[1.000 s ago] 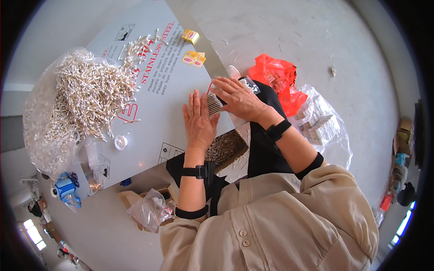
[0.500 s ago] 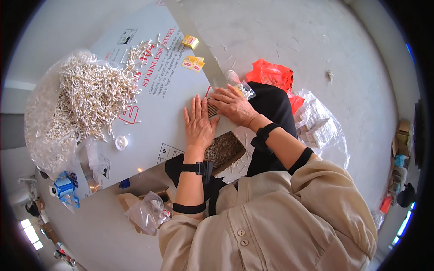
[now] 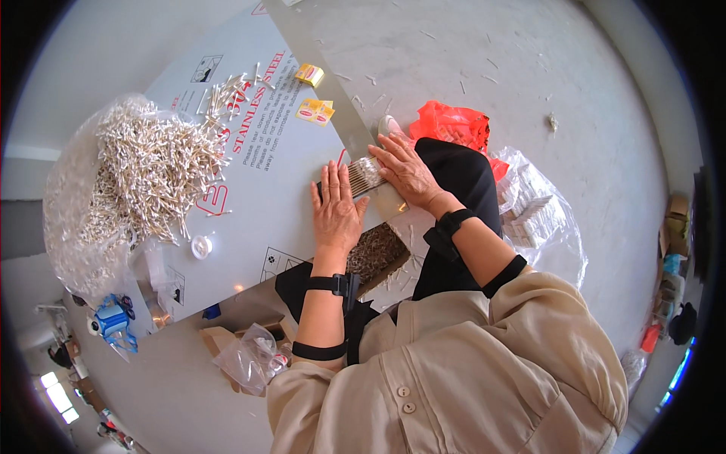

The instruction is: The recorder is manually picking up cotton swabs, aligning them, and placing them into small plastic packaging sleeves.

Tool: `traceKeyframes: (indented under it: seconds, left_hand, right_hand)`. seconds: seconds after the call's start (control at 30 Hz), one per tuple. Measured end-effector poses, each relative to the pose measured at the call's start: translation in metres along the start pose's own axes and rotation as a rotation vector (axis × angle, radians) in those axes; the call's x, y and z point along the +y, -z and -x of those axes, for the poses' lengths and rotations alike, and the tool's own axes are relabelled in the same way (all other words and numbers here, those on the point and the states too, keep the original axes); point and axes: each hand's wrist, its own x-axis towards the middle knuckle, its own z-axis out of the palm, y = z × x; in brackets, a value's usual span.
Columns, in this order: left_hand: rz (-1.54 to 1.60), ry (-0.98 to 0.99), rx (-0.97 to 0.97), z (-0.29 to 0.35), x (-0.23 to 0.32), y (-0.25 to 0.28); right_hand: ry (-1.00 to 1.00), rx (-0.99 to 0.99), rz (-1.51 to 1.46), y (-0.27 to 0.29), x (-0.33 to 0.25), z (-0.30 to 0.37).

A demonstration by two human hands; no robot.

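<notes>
A flat row of cotton swabs [image 3: 361, 176] lies near the table's right edge, between my hands; a clear wrapping seems to cover its right end. My left hand [image 3: 336, 219] rests flat, fingers stretched, with its fingertips over the row's left end. My right hand [image 3: 414, 175] lies across the right end with its fingers extended, hiding that end in part. Neither hand is closed around anything. Beyond them on the table [image 3: 249, 234] are a yellow small box [image 3: 309, 74] and flat yellow-and-white cards [image 3: 314, 111].
A big heap of loose swabs [image 3: 155, 163] spills from a clear plastic bag [image 3: 68, 204] on the left. Nearby stands a small round white container [image 3: 201, 247]. Below the table edge is a carton of swabs [image 3: 378, 253]. Red bag [image 3: 451, 125] and clear bag of white packs [image 3: 533, 216] lie right.
My right hand has slid right, off the middle of the swab row, uncovering more of it. The left hand stays flat at the left end. The view has shifted slightly.
</notes>
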Motion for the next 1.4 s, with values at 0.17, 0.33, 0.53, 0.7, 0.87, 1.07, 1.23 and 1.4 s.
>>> traceKeyframes:
  seconds: [0.17,0.33,0.53,0.7,0.87,1.07,1.23,1.4]
  left_hand:
    - [0.003,-0.003,-0.011,-0.005,0.008,-0.004]
    - [0.01,-0.01,-0.007,-0.009,0.013,-0.005]
    - [0.104,-0.031,0.048,-0.013,0.02,-0.008]
    - [0.348,-0.015,0.154,-0.014,0.013,-0.014]
    - [0.845,0.243,0.466,-0.019,0.01,-0.026]
    - [0.42,0.213,0.464,-0.033,0.017,-0.007]
    - [0.327,0.349,0.174,-0.046,0.016,0.004]
    - [0.717,0.278,0.588,-0.045,0.003,-0.019]
  right_hand:
    - [0.004,0.027,-0.017,-0.001,-0.001,0.001]
    - [0.009,0.029,-0.002,-0.001,-0.001,0.001]
    - [-0.006,0.045,-0.051,-0.004,0.0,0.001]
    - [-0.036,0.05,-0.081,-0.002,0.0,0.003]
    - [-0.075,0.073,-0.157,-0.006,-0.001,0.002]
    - [-0.099,0.082,-0.169,-0.007,0.002,0.004]
    - [-0.108,0.089,-0.189,-0.005,0.001,0.005]
    - [-0.139,0.091,-0.23,-0.008,-0.002,0.003]
